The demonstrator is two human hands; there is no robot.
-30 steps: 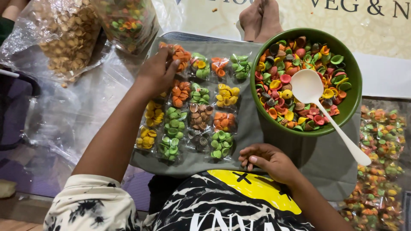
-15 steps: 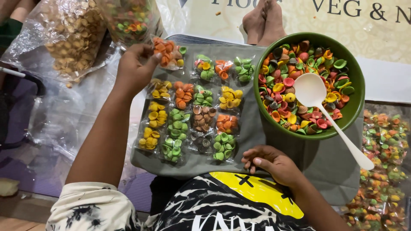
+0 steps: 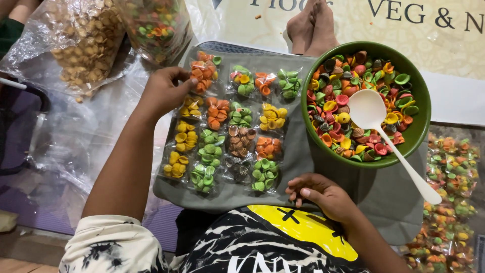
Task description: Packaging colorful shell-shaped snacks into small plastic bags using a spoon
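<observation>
Grey cloth (image 3: 298,167) bears small clear packets (image 3: 222,134) of colour-sorted shells.

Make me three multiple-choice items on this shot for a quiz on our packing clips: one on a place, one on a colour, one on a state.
1. Where does the white spoon rest?
A. in the green bowl
B. on the packets
C. in a hand

2. What colour is the cloth under the small packets?
A. red
B. grey-green
C. white

3. What is the left hand doing?
A. lying flat
B. gripping the spoon
C. touching a top-row packet

Answers: A, its scoop lies on the shells; B, the cloth shows between packets; C, its fingers meet the orange packet.
</observation>
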